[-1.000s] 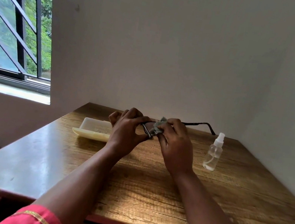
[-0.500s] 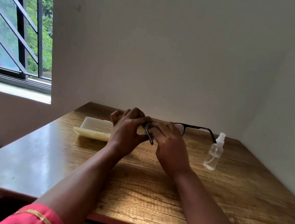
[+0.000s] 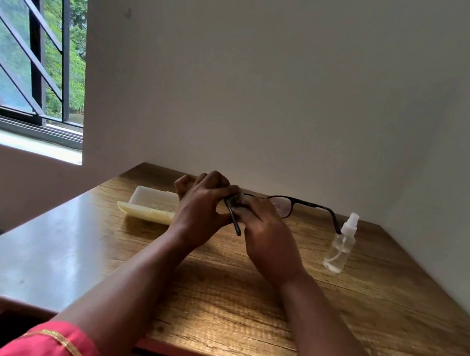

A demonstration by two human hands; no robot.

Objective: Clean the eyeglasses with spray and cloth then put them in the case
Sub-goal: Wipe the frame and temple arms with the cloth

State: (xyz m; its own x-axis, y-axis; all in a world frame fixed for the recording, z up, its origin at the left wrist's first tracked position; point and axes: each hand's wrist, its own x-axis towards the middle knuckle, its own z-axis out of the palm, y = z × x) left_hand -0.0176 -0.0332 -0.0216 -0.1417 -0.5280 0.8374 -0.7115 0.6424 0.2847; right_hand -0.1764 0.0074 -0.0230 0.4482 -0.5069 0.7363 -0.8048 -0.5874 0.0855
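Observation:
Black-framed eyeglasses [image 3: 310, 204] are held above the far middle of the wooden table [image 3: 236, 308]. My left hand [image 3: 201, 206] grips them at the left hinge, where a folded temple sticks down between my hands. My right hand [image 3: 267, 236] pinches the left lens, and the cloth is hidden under its fingers. The right lens and its open temple stick out to the right. A clear spray bottle [image 3: 339, 251] with a white top stands upright on the right. An open cream case [image 3: 144, 211] lies on the left, behind my left hand.
White walls close off the table at the back and on the right. A barred window [image 3: 28, 50] is at the upper left. The near table edge runs just above my red sleeve [image 3: 50, 346].
The eyeglasses have swung from tilted up to nearly level, so the right lens now shows. The grey cloth, visible a second ago in my right fingers, is now covered by that hand.

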